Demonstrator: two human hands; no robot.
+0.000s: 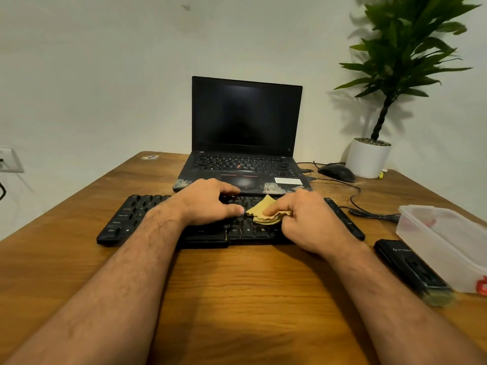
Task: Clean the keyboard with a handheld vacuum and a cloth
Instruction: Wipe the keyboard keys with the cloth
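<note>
While the left hand (208, 201) lies flat with relaxed fingers on the flat black plastic keyboard (126, 219) at mid-frame, likely to steady it, the right hand (303, 219) pinches a crumpled mustard-yellow cloth (263, 210) and presses it onto the middle keys, so the wiping step looks in hand. At lower right the black handheld vacuum (411, 267) lies on the brown wooden table (250, 299), touching a clear plastic box (448, 233), set aside within reach.
</note>
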